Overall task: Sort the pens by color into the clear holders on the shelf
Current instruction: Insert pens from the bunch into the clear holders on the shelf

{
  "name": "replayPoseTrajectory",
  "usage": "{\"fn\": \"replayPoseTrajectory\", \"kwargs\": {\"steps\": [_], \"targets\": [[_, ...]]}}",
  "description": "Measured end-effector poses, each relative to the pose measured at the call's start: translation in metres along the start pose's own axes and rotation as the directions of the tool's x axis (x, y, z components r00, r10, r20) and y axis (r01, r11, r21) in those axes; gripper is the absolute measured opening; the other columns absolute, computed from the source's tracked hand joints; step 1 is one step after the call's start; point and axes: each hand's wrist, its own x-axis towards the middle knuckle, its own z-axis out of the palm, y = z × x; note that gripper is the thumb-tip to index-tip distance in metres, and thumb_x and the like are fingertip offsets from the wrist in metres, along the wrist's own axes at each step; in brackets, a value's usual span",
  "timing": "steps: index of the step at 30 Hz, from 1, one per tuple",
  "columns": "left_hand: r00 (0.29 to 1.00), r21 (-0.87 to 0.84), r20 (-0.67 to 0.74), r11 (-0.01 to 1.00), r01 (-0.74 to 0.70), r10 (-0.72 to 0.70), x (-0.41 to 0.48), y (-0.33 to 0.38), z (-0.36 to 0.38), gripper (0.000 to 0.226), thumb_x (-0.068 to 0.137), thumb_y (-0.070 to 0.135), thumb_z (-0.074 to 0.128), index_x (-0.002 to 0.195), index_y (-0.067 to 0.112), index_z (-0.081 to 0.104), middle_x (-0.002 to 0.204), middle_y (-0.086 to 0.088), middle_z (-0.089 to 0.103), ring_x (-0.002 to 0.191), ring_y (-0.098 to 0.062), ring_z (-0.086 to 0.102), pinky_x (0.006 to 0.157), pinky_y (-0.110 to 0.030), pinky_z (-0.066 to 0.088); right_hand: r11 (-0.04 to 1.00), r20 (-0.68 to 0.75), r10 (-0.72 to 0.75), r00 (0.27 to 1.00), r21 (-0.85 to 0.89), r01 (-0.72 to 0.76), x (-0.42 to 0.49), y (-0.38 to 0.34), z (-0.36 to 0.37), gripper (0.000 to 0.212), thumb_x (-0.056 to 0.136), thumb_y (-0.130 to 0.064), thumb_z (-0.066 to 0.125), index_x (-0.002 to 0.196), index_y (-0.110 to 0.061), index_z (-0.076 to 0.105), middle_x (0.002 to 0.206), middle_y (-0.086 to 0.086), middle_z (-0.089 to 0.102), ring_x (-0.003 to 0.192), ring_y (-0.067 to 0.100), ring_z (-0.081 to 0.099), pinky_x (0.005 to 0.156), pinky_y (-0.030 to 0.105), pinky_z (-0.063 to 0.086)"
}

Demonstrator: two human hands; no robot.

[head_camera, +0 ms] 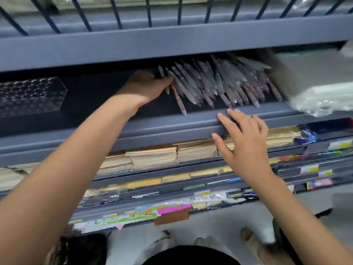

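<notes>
**Shelf** [152, 129]: grey metal with a smooth, rounded front lip. The beam [172, 48] above leaves you a low slot to reach through.

**Pens** [219, 83]: a loose pile on the dark shelf floor, centre to right. The barrels are slim and tapered, grey and reddish-brown, lying slanted with their tips toward you. One reddish pen [179, 100] juts out of the pile, its tip just short of the lip.

**Holder** [30, 94]: a clear plastic block with rows of round holes and a cut corner. It sits at the far left of the same shelf, well apart from the pens, with bare dark floor between.

**Left grip** [147, 86]: inside the slot at the pile's left edge, with your fingers curled round a few pens. Blur hides how many.

**Right grip** [246, 142]: spread flat outside the shelf, with your fingertips touching the lip below the pile.

**Packs** [315, 88]: glossy and plastic-wrapped, crowding the pile's right side.

**Paper** [156, 157]: tan stacks with squared edges, on the shelves below.
</notes>
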Motion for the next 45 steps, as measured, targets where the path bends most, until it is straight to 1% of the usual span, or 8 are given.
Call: {"fn": "replayPoseTrajectory", "kwargs": {"steps": [2, 5, 17, 23, 30, 35, 40, 45], "targets": [[0.982, -0.211, 0.127, 0.963, 0.167, -0.142, 0.016, 0.016, 0.001, 0.06, 0.083, 0.07, 0.064, 0.123, 0.026, 0.055, 0.113, -0.007, 0.06, 0.091, -0.017, 0.061, 0.07, -0.029, 0.052, 0.999, -0.024, 0.009, 1.0, 0.053, -0.008, 0.002, 0.002, 0.0, 0.044, 0.096, -0.044, 0.051, 0.132, -0.018, 0.057, 0.135, 0.008, 0.056, 0.127, 0.026, 0.05, 0.109, 0.049, 0.029], [0.936, -0.171, 0.221, 0.934, 0.315, -0.275, 0.035, 0.041, 0.008, 0.084, 0.078, 0.071, 0.069, 0.139, 0.019, 0.045, 0.119, -0.013, 0.051, 0.087, -0.021, 0.056, 0.061, -0.035, 0.052, 0.998, -0.048, -0.006, 0.999, 0.062, 0.009, -0.002, 0.005, 0.006, 0.044, 0.096, -0.043, 0.051, 0.132, -0.019, 0.056, 0.135, 0.008, 0.055, 0.127, 0.025, 0.049, 0.109, 0.049, 0.028], [0.887, -0.073, 0.257, 0.908, 0.413, -0.383, 0.051, 0.071, 0.021, 0.093, 0.055, 0.049, 0.093, 0.129, 0.019, 0.045, 0.129, -0.016, 0.044, 0.11, -0.035, 0.054, 0.054, -0.05, 0.059, 0.989, -0.045, -0.005, 0.999, 0.147, 0.012, -0.004, 0.009, 0.007, 0.046, 0.093, -0.034, 0.052, 0.136, -0.018, 0.053, 0.138, 0.008, 0.052, 0.132, 0.025, 0.044, 0.113, 0.051, 0.025], [0.879, 0.131, 0.241, 0.911, 0.392, -0.412, 0.056, 0.088, 0.034, 0.034, 0.056, 0.029, 0.068, 0.086, 0.013, 0.066, 0.078, -0.009, 0.067, 0.081, -0.024, 0.061, 0.067, -0.046, 0.057, 0.986, -0.031, -0.001, 1.0, 0.164, 0.006, -0.004, 0.009, 0.006, 0.046, 0.092, -0.033, 0.053, 0.136, -0.018, 0.053, 0.138, 0.007, 0.052, 0.133, 0.025, 0.044, 0.112, 0.051, 0.025], [0.835, 0.263, 0.309, 0.885, 0.384, -0.455, 0.061, 0.089, 0.03, 0.022, 0.084, 0.029, 0.071, 0.092, 0.009, 0.067, 0.061, -0.008, 0.071, 0.071, -0.021, 0.065, 0.065, -0.035, 0.06, 0.982, -0.006, 0.014, 1.0, 0.191, -0.012, -0.003, 0.009, 0.004, 0.046, 0.09, -0.029, 0.055, 0.135, -0.02, 0.052, 0.138, 0.006, 0.052, 0.134, 0.023, 0.042, 0.113, 0.05, 0.024], [0.841, 0.297, 0.316, 0.888, 0.351, -0.438, 0.059, 0.087, 0.03, 0.015, 0.089, 0.015, 0.061, 0.076, 0.007, 0.061, 0.061, -0.009, 0.063, 0.066, -0.019, 0.06, 0.094, -0.034, 0.051, 0.983, 0.023, 0.007, 1.0, 0.185, -0.012, -0.002, 0.009, 0.001, 0.046, 0.091, -0.028, 0.054, 0.136, -0.02, 0.052, 0.139, 0.006, 0.051, 0.134, 0.023, 0.042, 0.113, 0.049, 0.023], [0.866, 0.31, 0.275, 0.891, 0.331, -0.417, 0.058, 0.084, 0.029, 0.021, 0.09, 0.008, 0.059, 0.069, 0.009, 0.055, 0.057, -0.008, 0.054, 0.058, -0.02, 0.052, 0.074, -0.032, 0.048, 0.983, 0.049, 0.009, 0.999, 0.182, -0.018, -0.001, 0.009, -0.003, 0.046, 0.091, -0.027, 0.055, 0.136, -0.02, 0.052, 0.14, 0.006, 0.051, 0.135, 0.022, 0.042, 0.113, 0.049, 0.023], [0.915, 0.394, 0.224, 0.89, 0.231, -0.337, 0.056, 0.079, 0.031, 0.009, 0.087, 0.007, 0.06, 0.085, -0.001, 0.063, 0.081, -0.02, 0.065, 0.073, -0.031, 0.063, 0.087, -0.045, 0.055, 0.981, 0.05, 0.014, 0.999, 0.194, -0.024, -0.001, 0.008, -0.004, 0.046, 0.09, -0.027, 0.056, 0.135, -0.02, 0.053, 0.139, 0.005, 0.052, 0.134, 0.022, 0.042, 0.113, 0.048, 0.022]]}}
